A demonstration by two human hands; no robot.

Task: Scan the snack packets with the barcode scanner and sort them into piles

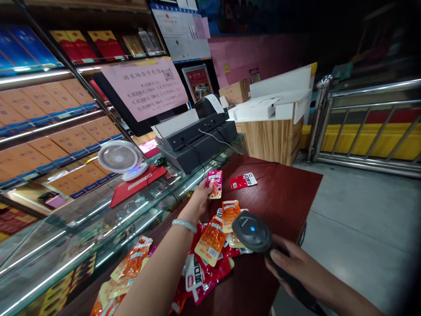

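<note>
My left hand [201, 196], with a pale bangle on its wrist, reaches over the dark red table and pinches a pink snack packet [215, 183] by its left edge. In my right hand [286, 261] is a black barcode scanner [252, 231], its blue light lit and its head above the packets. Beneath and beside my left forearm lies a loose pile of snack packets, with an orange packet [212, 239] on top and a red one [217, 270] under it. Past the pile, a single red and white packet [243, 181] lies flat. More orange packets [133, 261] are left of my forearm.
A glass display counter [131, 215] runs along the left, bearing a white fan [120, 158], a red folder [138, 182] and a dark grey machine [197, 140] with cables. Boxed goods fill shelves behind it. A metal railing [371, 94] stands at the right beyond the table's edge.
</note>
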